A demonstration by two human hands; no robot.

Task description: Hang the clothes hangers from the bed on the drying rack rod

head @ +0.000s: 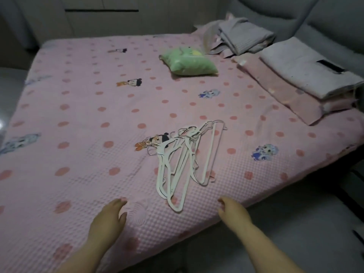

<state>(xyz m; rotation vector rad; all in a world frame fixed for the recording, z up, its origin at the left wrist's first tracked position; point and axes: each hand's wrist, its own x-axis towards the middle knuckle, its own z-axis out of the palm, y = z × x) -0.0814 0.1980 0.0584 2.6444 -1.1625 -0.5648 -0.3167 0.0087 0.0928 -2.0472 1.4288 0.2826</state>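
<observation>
— Where are the hangers?

— Just below the middle of the frame, a loose heap of white ones lying flat on the bed. Their metal hooks are bunched at the upper end of the pile and the long white arms fan down towards the bed's near edge.

— And the hands?

— Both low in the frame, one on each side of the pile, neither on it. The left hand is at lower centre-left over the pink spotted cover, fingers loosely bent, holding nothing. The right hand is at lower centre-right, at the near edge of the mattress, fingers gently curled and also empty. The light is dim, so I can't tell whether either one rests on the cover or hangs just above it.

— Anything else on the bed?

— A green pillow above the centre, a folded grey blanket at upper right, and folded pink and white bedding along the right edge.
</observation>
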